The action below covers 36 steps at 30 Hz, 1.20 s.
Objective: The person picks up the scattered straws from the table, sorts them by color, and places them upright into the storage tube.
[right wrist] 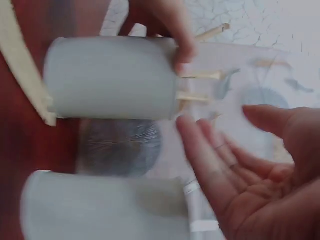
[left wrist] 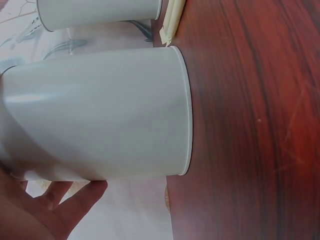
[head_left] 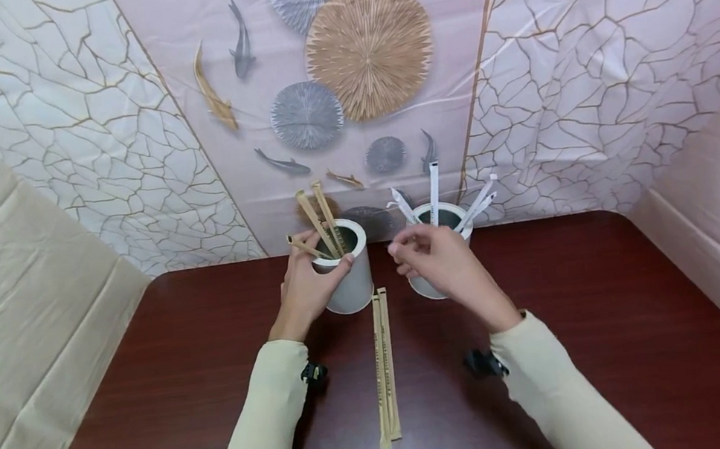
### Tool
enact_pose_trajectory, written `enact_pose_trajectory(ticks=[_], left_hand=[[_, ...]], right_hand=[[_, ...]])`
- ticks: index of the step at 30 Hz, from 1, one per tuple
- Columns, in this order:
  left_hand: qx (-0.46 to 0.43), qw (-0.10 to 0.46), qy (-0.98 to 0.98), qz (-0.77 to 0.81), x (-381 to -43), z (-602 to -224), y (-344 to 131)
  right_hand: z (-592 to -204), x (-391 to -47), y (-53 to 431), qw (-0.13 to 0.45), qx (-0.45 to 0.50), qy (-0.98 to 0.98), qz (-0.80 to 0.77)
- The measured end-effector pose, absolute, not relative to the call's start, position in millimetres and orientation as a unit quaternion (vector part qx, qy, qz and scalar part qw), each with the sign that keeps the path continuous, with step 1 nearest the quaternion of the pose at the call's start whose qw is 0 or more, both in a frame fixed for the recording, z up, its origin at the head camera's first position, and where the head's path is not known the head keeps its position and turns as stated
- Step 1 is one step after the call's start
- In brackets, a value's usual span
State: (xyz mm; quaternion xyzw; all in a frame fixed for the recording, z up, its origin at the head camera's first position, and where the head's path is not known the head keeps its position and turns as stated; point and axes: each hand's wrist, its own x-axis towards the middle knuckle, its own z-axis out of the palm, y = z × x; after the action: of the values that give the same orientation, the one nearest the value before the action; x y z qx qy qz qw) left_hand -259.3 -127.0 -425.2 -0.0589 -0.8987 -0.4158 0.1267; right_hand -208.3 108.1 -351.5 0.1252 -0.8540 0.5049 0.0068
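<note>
My left hand grips the left grey can, with the thumb at its white rim and the fingers round its far side. Slim brown paper-wrapped sticks stand tilted in that can. In the head view my right hand is in front of the right grey can, partly hiding it. The right wrist view shows this hand's fingers and thumb apart, holding nothing. White paper-wrapped sticks lean in the right can. Two more brown wrapped sticks lie side by side on the table.
Both cans stand near the back edge of the dark red-brown table. A patterned cloth hangs close behind them. Pale cloth walls flank the table on both sides.
</note>
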Motion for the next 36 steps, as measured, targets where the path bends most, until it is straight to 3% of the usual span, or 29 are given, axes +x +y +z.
enact_pose_trajectory(ticks=[9, 15, 26, 36], left_hand=[[-0.058, 0.126, -0.897, -0.420, -260, -424, -134], [-0.052, 0.127, -0.897, -0.421, -261, -422, -136], [-0.056, 0.130, -0.896, -0.422, -261, -421, -133], [-0.061, 0.119, -0.899, -0.417, -260, -425, -128]], right_hand=[[-427, -179, 100, -0.115, 0.027, -0.855, 0.506], [-446, -176, 72, -0.110, 0.040, -0.908, 0.401], [-446, -179, 46, -0.081, 0.053, -0.966, 0.241], [-463, -190, 58, -0.112, 0.023, -0.941, 0.319]])
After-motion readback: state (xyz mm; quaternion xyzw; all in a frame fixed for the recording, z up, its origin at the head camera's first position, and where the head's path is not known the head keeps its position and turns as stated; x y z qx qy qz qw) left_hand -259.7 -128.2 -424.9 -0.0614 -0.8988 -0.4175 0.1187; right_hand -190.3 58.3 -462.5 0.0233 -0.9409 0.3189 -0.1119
